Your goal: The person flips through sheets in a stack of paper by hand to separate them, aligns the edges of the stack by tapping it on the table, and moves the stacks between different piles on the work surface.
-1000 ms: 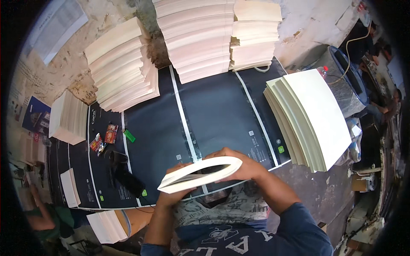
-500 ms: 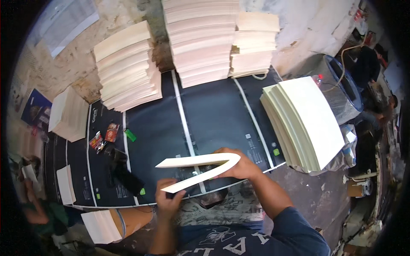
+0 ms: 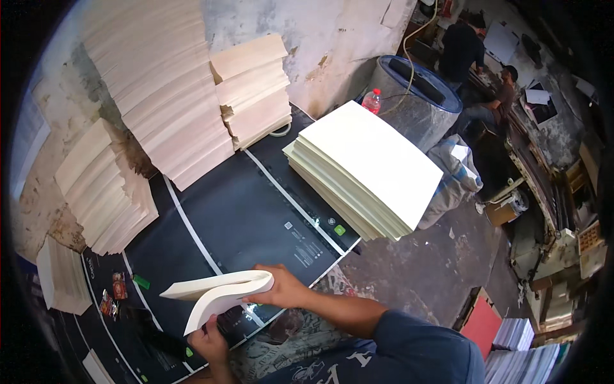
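A thick sheaf of cream paper (image 3: 220, 296) is bent double above the front edge of the black-covered table (image 3: 256, 224). At the curved fold on its right, my right hand (image 3: 279, 287) is closed around it. My left hand (image 3: 211, 342) pinches the lower loose end, with the thumb on top. The upper loose end points left and stands a little apart from the lower one. A large stack of cream sheets (image 3: 377, 160) lies at the table's right end, beyond my right hand.
Tall paper stacks (image 3: 160, 83) line the wall, with a shorter one (image 3: 252, 89) beside them. Small red packets (image 3: 119, 285) and a green lighter (image 3: 141, 281) lie at left. A blue-rimmed drum (image 3: 416, 89) and a red-capped bottle (image 3: 371, 100) stand behind the large stack. Two people (image 3: 489, 105) are farther back.
My view has swung to the right, bringing more of the floor and two people into sight. The sheaf stays in both hands, and its lower half now bows more strongly.
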The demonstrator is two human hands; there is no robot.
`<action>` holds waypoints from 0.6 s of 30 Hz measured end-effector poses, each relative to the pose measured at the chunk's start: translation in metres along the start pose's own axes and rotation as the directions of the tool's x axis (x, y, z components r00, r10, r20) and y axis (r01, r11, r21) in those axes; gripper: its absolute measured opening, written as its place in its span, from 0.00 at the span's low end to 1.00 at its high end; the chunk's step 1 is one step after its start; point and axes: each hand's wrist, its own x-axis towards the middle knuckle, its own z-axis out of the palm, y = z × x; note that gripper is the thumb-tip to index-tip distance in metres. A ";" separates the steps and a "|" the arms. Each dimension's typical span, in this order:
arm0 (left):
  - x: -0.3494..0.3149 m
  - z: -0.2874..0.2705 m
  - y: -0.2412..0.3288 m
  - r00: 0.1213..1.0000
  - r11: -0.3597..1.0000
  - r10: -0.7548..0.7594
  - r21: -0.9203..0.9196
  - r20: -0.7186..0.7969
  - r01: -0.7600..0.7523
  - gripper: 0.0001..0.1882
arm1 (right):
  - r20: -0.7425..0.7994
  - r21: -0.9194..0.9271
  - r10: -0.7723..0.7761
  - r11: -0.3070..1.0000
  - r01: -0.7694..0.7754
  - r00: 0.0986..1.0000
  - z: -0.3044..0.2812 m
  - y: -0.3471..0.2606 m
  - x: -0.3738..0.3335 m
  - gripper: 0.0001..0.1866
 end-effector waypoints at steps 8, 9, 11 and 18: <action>0.020 0.001 0.029 0.999 0.987 0.047 -0.155 -0.027 -0.051 0.09 | -0.144 0.048 -0.147 0.987 0.155 0.979 0.001 -0.030 0.002 0.19; 0.022 -0.005 0.033 0.998 0.987 0.068 -0.149 0.015 -0.065 0.09 | -0.051 0.107 -0.011 0.994 0.016 0.999 -0.012 -0.039 0.004 0.19; 0.024 -0.007 0.036 0.997 0.976 0.068 -0.209 0.026 -0.061 0.10 | -0.015 0.160 -0.014 0.987 0.016 1.000 -0.015 -0.036 0.004 0.19; 0.032 -0.004 0.005 1.000 0.959 -0.015 -0.284 -0.028 0.006 0.25 | 0.056 0.074 -0.106 0.992 0.101 0.993 -0.020 -0.028 0.012 0.22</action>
